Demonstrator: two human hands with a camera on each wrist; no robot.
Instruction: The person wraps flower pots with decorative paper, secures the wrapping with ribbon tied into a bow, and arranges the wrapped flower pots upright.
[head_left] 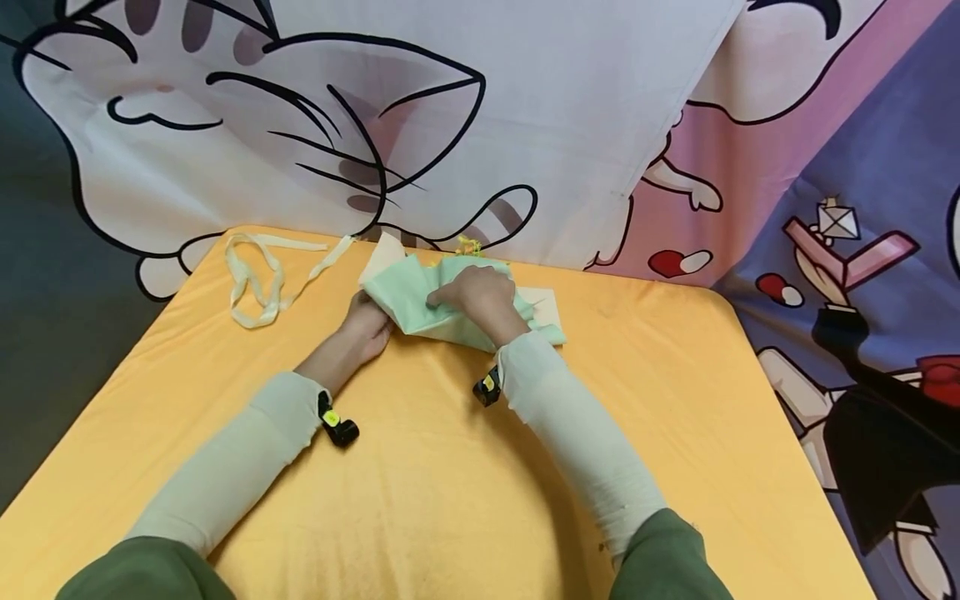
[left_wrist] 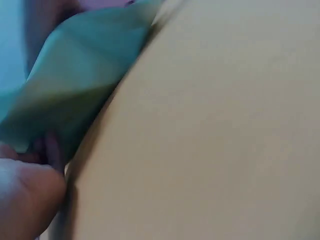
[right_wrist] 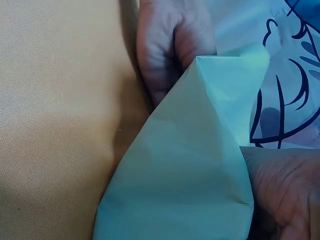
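Observation:
A sheet of mint-green wrapping paper (head_left: 420, 304), folded and creased, lies over cream paper (head_left: 542, 307) near the far edge of the table. My left hand (head_left: 365, 325) grips the left side of the bundle, its fingers partly under the green sheet. The right hand (head_left: 483, 300) bends over the top of the paper and holds it; in the right wrist view its fingertips are hidden behind the sheet. A small frilly yellow tuft (head_left: 468, 246) pokes out behind the paper. Seen from the left wrist, the green paper (left_wrist: 85, 60) slopes up from the fingers.
A loose cream ribbon (head_left: 258, 283) curls on the far left of the yellow-covered table (head_left: 420, 500). Behind the table hangs a cloth printed with a cartoon cat (head_left: 585, 100). Black wrist cameras (head_left: 341, 429) sit on both sleeves.

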